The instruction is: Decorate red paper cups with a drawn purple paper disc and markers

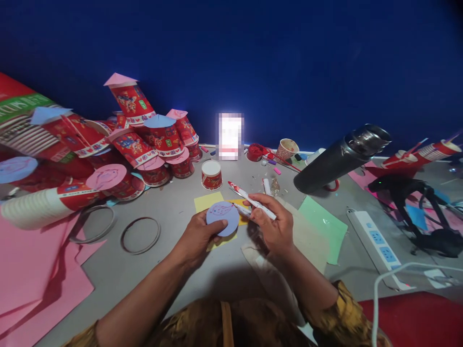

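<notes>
My left hand [202,236] pinches a round lavender paper disc [222,219] between thumb and fingers. Reddish and purple marks are drawn on the disc's upper part. In my right hand [273,221] are two slim white marker pens. The upper marker [253,200] has a red-patterned end pointing up and left. The lower marker [243,209] points at the disc's right edge; whether its tip touches the paper I cannot tell. Beneath my hands lie yellow paper [208,200] and orange paper [235,202]. A red patterned paper cup [211,175] stands upside down just beyond the disc.
Red paper cups [162,137] with paper tops are stacked at the left, near pink sheets [29,284] and tape rings [140,235]. A black flask [336,159], green paper [321,226] and a power strip [376,246] lie to the right. A lit screen [230,135] stands behind.
</notes>
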A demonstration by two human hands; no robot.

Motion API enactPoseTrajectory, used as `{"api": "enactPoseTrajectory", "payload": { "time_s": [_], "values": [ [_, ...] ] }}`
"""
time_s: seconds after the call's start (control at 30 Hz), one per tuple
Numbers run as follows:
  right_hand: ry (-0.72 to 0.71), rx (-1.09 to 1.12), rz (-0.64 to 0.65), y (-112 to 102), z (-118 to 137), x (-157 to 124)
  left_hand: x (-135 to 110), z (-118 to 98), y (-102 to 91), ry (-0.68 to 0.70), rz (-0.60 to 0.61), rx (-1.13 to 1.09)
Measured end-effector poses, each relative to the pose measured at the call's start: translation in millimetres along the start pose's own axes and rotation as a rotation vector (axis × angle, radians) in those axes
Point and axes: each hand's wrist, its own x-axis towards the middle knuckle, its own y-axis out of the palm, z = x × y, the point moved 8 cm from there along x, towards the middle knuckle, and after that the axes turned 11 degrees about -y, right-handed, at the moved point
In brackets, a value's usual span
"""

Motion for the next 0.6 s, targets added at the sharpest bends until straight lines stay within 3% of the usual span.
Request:
{"api": "enactPoseTrajectory", "payload": {
  "time_s": [0.17,0.4,0.6],
  "values": [
    [0.084,-0.024,-0.078,-6.5,-12.3,-2.7,1.5,-3.5,-6.6,0.016,-0.032,-0.052],
    [0.011,-0.058,-0.044,-5.4,-8.2,-3.7,-0.6,-6.8,-16.1,0.025,-0.11,-0.007],
    [0.083,-0.104,-0.092,-14.0,-15.5,-3.0,-0.7,-6.9,-18.0,0.014,-0.111,-0.016]
  ]
}}
